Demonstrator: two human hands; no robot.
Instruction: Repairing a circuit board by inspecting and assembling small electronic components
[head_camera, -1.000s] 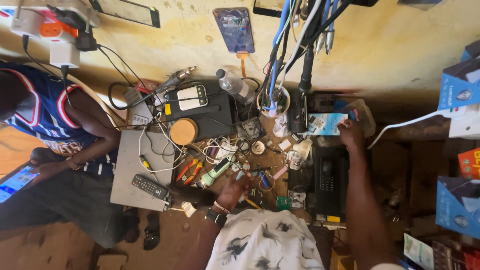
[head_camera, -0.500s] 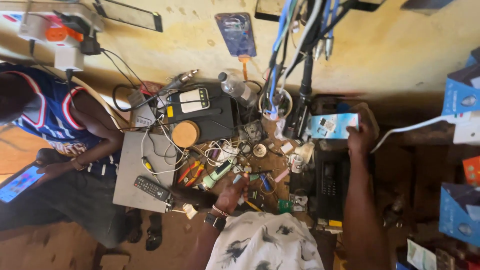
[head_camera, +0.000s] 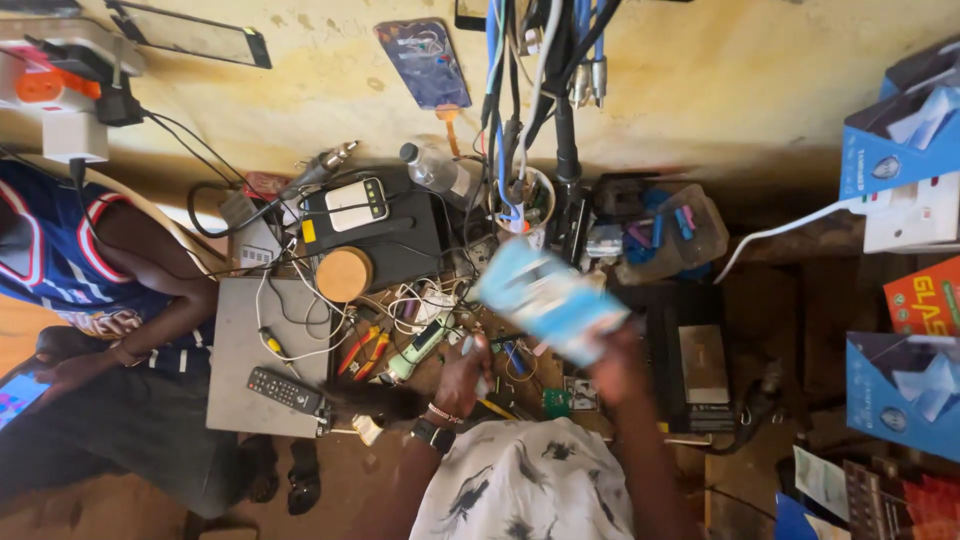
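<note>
Head view, workbench seen from above

- Right hand (head_camera: 612, 362): closed around the lower end of a pale blue flat packet (head_camera: 548, 298), which is held tilted above the middle of the workbench (head_camera: 770, 330); the packet is blurred, so its print and any opening cannot be made out
- Left hand (head_camera: 463, 372): lowered among the clutter near the front edge of the workbench, fingers curled; a thin light object seems to be pinched at the fingertips, but whether it is truly gripped cannot be told. A watch and a bead band are worn at the wrist
- Just left of the left hand: red-handled pliers (head_camera: 358, 350) and a green-and-white tool (head_camera: 418, 346), lying among white cables
- Left part of the workbench: a grey slab (head_camera: 240, 350) with a black remote control (head_camera: 284, 390) at its front corner
- Rear of the workbench: a black station (head_camera: 372, 226) with a round wooden disc (head_camera: 344, 274) at its front; a clear bottle (head_camera: 436, 172) beside it
- Far left: another person (head_camera: 90, 300), seated, not involved

Handling note, as a judgement: the packet would be best kept firmly gripped and brought level above an uncluttered patch; cables and small loose parts beneath are likely to be snagged or scattered if it is lowered carelessly
</note>
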